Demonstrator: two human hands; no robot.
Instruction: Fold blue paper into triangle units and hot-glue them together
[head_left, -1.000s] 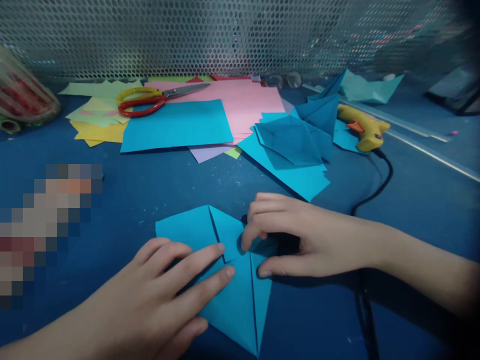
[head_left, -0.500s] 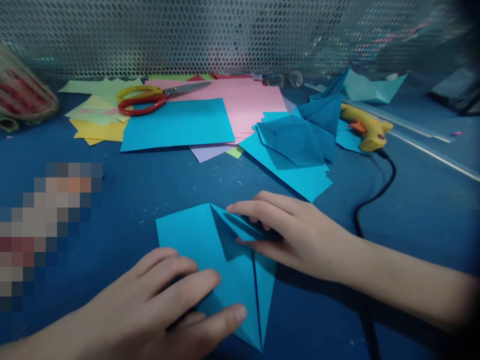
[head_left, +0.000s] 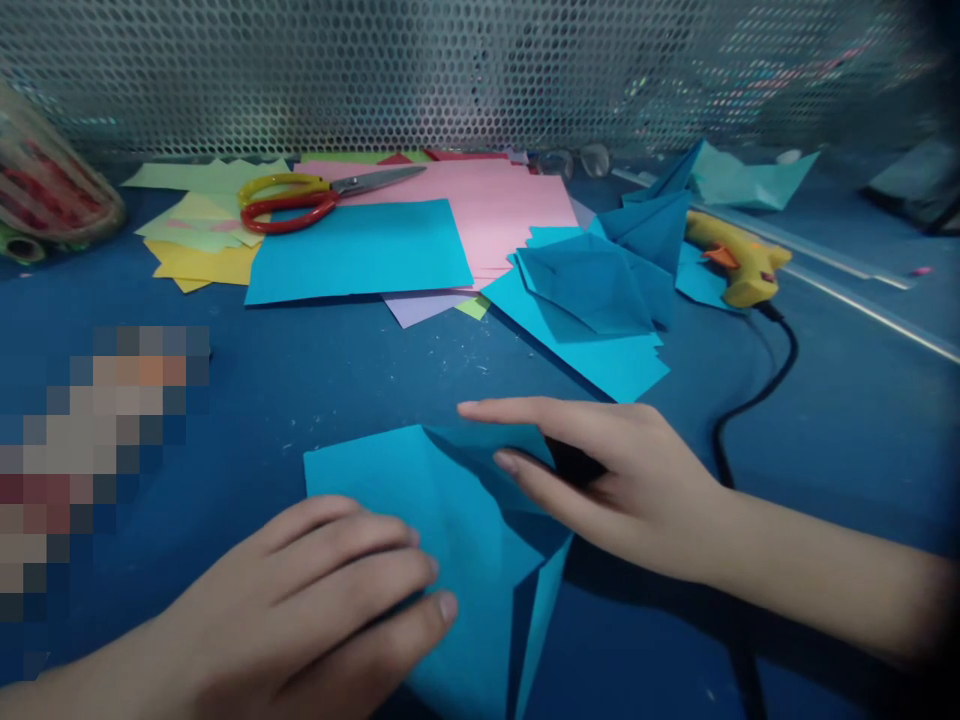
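Perforated metal mesh backs a blue table [head_left: 337,360] strewn with craft things. At the far left lie yellow sheets [head_left: 202,262], with red-and-yellow scissors [head_left: 300,195] resting behind a flat blue sheet [head_left: 360,250] and a pink sheet [head_left: 502,205]. Near the front edge, the left hand [head_left: 322,590] lies palm down, fingers close together, pressing the left part of the folded blue paper [head_left: 465,500]. That paper sits between both hands. The right hand [head_left: 622,480] reaches in from the right, fingers stretched out, pinching the paper's raised upper flap between the index finger above and another finger below. Further right, a yellow glue gun [head_left: 739,262] lies with its black cord [head_left: 757,395] trailing forward.
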